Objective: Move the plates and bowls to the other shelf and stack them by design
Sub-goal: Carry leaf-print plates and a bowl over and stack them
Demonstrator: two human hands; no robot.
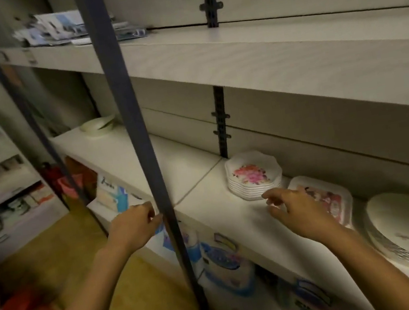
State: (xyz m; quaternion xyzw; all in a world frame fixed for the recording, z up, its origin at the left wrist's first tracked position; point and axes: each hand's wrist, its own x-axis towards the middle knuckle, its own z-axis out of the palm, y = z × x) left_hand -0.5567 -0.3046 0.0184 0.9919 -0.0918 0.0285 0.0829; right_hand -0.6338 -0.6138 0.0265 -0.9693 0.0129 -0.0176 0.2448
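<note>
On the middle shelf point(225, 216), flowered plates point(254, 174), square plates point(328, 202) and round plates point(407, 228) sit stacked at right, with a bowl point(98, 125) far left. Your right hand point(294, 207) hovers loosely open and empty beside the flowered stack; your left hand point(134, 227), loosely curled, holds nothing. Step looks like the pickup approach: next, get both hands under that stack's rim.

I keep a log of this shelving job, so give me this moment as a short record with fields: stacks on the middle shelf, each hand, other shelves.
middle shelf, right part: stack of scalloped floral plates; stack of square patterned plates; stack of round white plates
middle shelf, far left: pale bowls
left hand: loosely curled beside the blue post, holding nothing
right hand: fingers spread, in front of the square patterned plates, holding nothing
top shelf: printed packets
bottom shelf: blue-printed packages
</note>
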